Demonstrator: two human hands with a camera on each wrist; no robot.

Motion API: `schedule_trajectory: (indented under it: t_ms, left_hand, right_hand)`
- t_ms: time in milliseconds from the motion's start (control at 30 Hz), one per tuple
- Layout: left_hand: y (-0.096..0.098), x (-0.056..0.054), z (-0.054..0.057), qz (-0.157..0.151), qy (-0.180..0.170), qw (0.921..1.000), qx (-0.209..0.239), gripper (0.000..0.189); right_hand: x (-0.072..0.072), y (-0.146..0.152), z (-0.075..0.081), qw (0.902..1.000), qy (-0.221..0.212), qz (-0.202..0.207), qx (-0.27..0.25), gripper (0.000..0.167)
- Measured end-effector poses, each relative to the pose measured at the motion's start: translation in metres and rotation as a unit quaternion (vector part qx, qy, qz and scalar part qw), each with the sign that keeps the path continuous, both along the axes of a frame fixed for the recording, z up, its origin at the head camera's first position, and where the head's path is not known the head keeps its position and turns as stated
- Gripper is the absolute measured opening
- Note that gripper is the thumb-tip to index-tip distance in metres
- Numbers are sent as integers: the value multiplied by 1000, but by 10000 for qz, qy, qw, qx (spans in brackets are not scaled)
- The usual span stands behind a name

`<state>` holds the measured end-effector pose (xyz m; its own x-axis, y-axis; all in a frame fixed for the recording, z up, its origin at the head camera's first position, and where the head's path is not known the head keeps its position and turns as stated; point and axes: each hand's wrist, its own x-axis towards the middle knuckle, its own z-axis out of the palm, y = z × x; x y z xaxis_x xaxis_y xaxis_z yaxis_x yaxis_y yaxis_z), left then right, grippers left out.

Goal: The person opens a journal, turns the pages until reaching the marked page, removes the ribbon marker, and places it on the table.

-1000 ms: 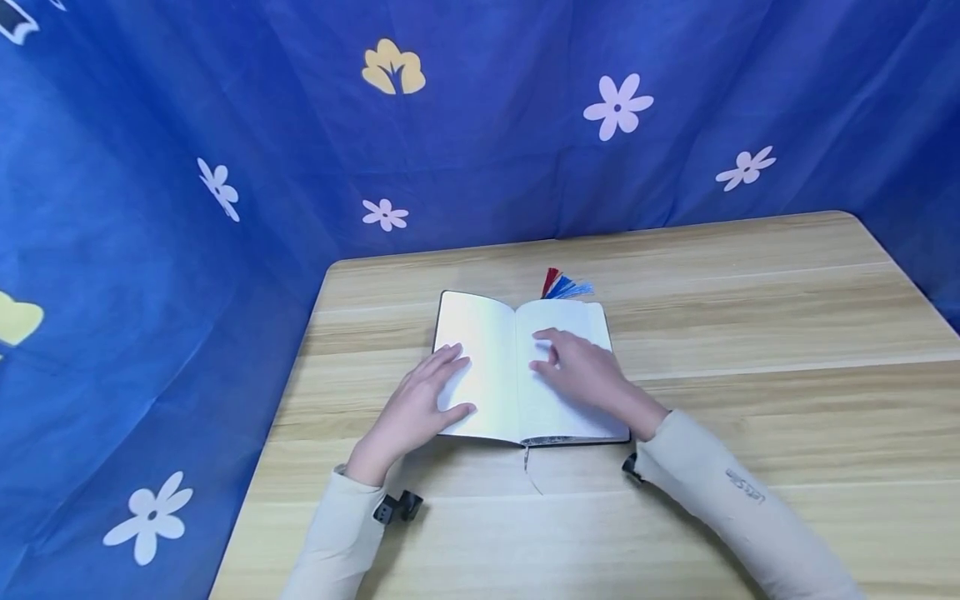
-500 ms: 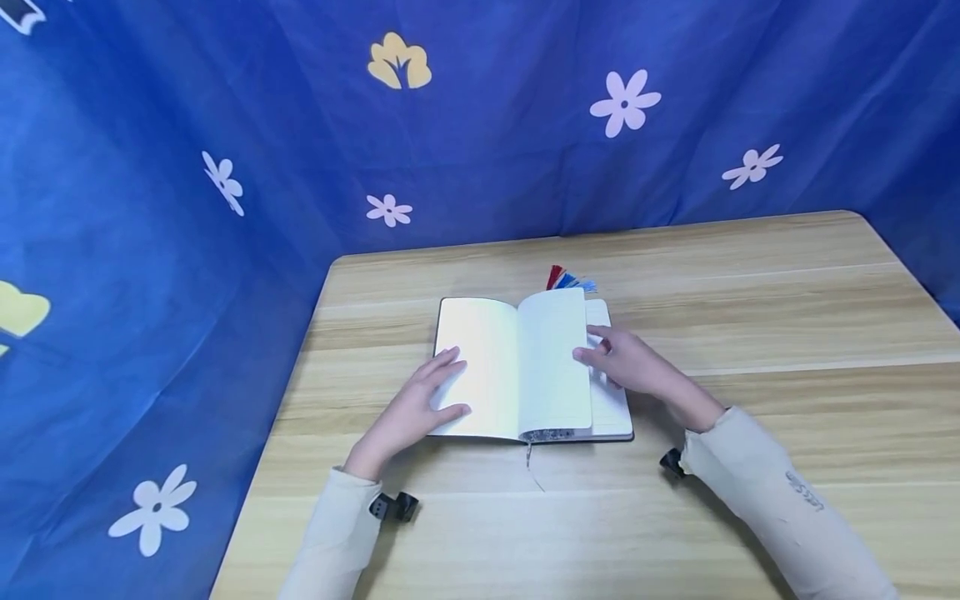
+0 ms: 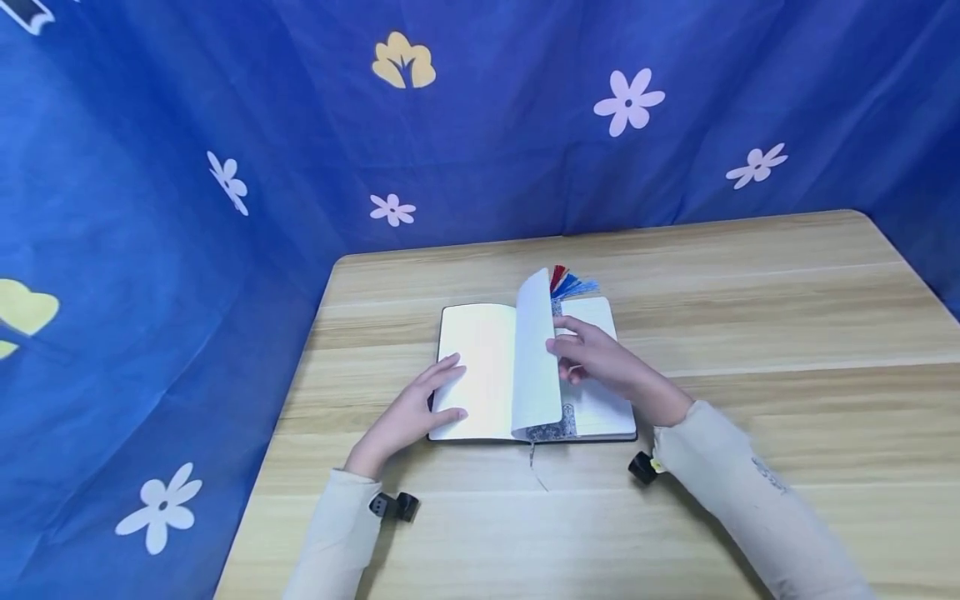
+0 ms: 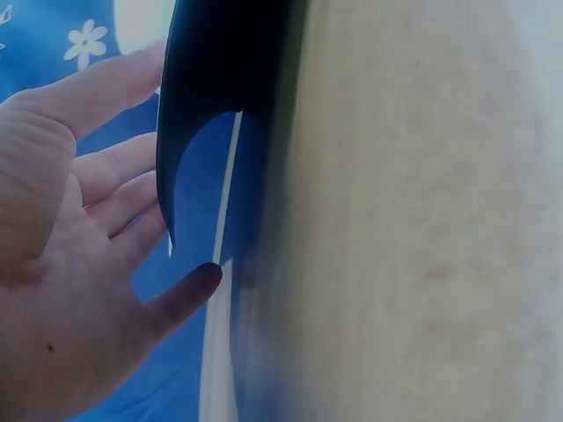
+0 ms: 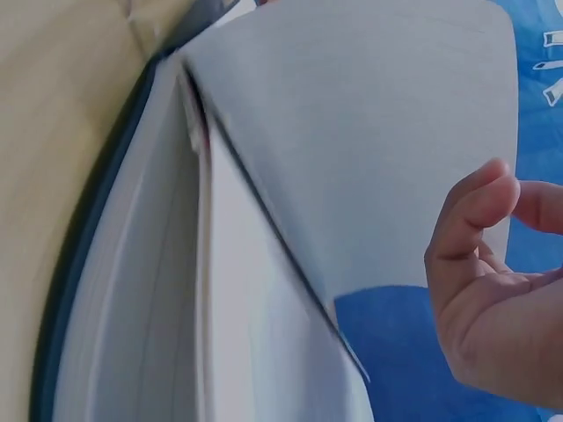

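An open notebook (image 3: 476,379) with a dark cover lies on the table in the head view. My left hand (image 3: 408,414) rests at its left edge, fingers extended over the left page. In the left wrist view, that hand (image 4: 79,255) is beside the dark cover (image 4: 211,70). My right hand (image 3: 603,358) pinches the edge of a lifted page (image 3: 536,358), which stands curved over the middle. Beneath it, a dark patterned strip (image 3: 567,419) shows on the right-hand pages. The right wrist view has the raised page (image 5: 369,149) by my curled fingers (image 5: 475,211).
Red and blue tassels (image 3: 570,283) stick out above the notebook's top edge. A thin ribbon (image 3: 537,468) trails from its bottom onto the wooden table (image 3: 787,375). A blue curtain (image 3: 480,125) with flowers hangs behind and to the left.
My right hand went from over the right page to its outer edge, then came back left with a page lifted. The patterned strip came into sight. My left hand stayed nearly still.
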<state>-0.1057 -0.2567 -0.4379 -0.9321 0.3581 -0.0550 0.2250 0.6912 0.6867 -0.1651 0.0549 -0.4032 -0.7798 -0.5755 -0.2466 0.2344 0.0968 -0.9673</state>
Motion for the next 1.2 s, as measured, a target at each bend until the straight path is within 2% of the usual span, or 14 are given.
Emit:
schedule_trajectory:
  t_ms: [133,300,367,500,600,733,800,867,1033,1200]
  left_hand:
    - [-4,1,1,123,-68,9999,-12,70]
    - [-10,3,1,387,-139,9991,77,76]
    - [-12,4,1,470,-162,9987,139,77]
    - [-17,5,0,582,-175,9978,270,73]
    - [-21,6,0,667,-230,9967,392,72]
    - [-29,9,3,683,-352,9951,626,69]
    - [-32,9,7,648,-377,9942,775,68]
    - [-34,9,11,669,-375,9930,894,67]
    - [-32,6,25,748,-232,9917,1023,66]
    - [-15,2,33,477,-113,9936,1019,65]
  right_hand:
    - [2,-12,-1,9996,-34,211,-187,65]
    - [6,-32,-6,9989,109,444,-132,54]
    - [8,-41,-10,9984,229,515,53,50]
    - [17,-60,-18,9944,530,610,677,56]
    - [24,-72,-24,9836,1129,622,1262,59]
    - [32,-82,-27,9540,2051,470,2134,58]
    - [35,-85,-26,9396,2304,381,2502,59]
    - [37,-87,-26,9296,2424,326,2757,60]
    - [39,-90,-24,9222,2438,266,2991,61]
    - [37,-92,-26,9156,2522,376,3108,62]
